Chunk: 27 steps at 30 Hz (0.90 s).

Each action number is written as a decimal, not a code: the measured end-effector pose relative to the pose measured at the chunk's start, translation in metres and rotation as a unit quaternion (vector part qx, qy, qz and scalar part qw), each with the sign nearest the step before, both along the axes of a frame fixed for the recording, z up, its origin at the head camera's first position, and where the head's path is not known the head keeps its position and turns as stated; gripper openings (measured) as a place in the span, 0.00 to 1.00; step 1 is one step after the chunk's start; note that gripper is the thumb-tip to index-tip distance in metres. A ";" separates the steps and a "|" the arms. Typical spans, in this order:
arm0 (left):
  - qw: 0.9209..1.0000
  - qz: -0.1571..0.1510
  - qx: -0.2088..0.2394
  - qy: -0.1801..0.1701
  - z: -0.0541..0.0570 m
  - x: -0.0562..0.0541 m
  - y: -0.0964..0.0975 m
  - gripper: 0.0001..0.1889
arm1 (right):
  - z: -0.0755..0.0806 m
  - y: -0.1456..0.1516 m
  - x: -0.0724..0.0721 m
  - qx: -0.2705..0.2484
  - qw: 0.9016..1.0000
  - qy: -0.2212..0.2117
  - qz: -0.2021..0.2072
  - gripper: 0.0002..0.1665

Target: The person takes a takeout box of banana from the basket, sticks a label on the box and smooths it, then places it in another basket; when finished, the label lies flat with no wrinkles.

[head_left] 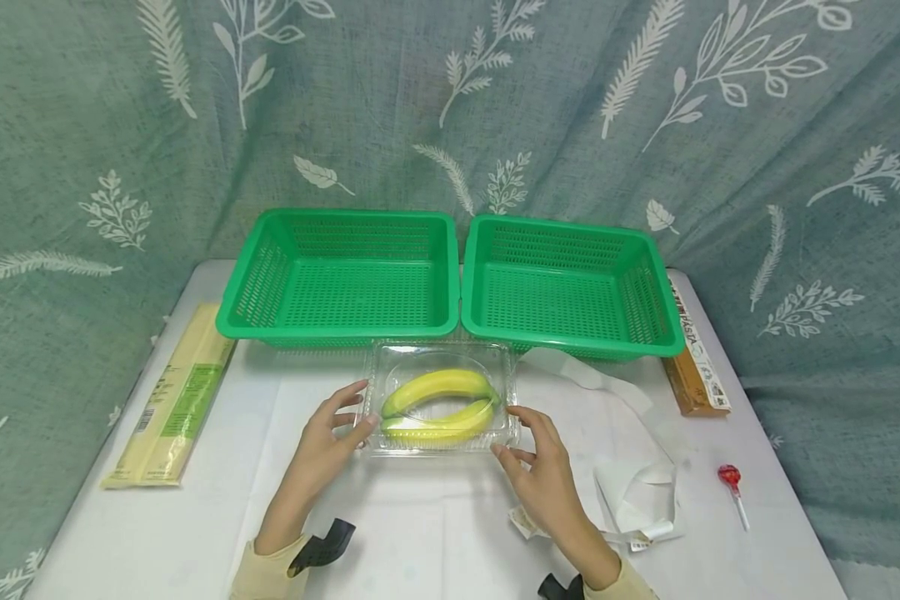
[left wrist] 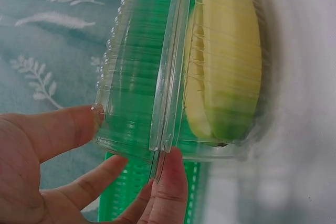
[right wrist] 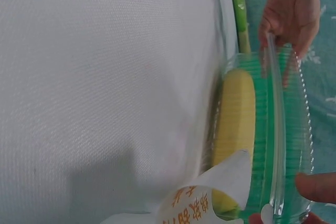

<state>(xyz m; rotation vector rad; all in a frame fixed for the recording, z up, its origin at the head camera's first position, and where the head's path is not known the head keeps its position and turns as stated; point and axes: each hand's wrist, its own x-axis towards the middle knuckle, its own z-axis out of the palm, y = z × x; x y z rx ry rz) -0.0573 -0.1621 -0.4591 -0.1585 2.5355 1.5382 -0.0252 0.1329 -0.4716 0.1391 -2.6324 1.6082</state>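
A clear plastic clamshell box (head_left: 393, 354) lies in front of the green baskets with its lid down. Two yellow bananas (head_left: 438, 383) with greenish ends show through it. My left hand (head_left: 328, 437) grips the box's left side; in the left wrist view its thumb and fingers are at the lid and the rim (left wrist: 167, 77). On the right side, my right hand (head_left: 543, 471) holds the near corner between thumb and fingers. A white sheet with orange print (right wrist: 191, 205) partly covers a banana in the right wrist view.
Two green plastic baskets (head_left: 345, 333) (head_left: 570, 340) stand side by side behind the box. A pack of noodles (head_left: 172, 396) lies at left. On the right are a pasta box (head_left: 693, 367), a red lollipop (head_left: 730, 477) and crumpled white wrapping (head_left: 633, 492).
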 end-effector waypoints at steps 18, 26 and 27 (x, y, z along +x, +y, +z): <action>1.000 0.007 0.009 -0.014 0.001 0.001 0.000 0.32 | 0.007 0.008 0.001 0.033 0.999 -0.008 0.010 0.29; 0.998 0.058 -0.035 0.009 0.004 0.007 0.002 0.38 | 0.011 0.020 0.010 0.090 0.996 0.018 0.003 0.30; 0.996 0.076 -0.041 0.026 0.003 0.008 0.003 0.38 | 0.012 0.023 0.012 0.103 0.995 0.015 0.004 0.30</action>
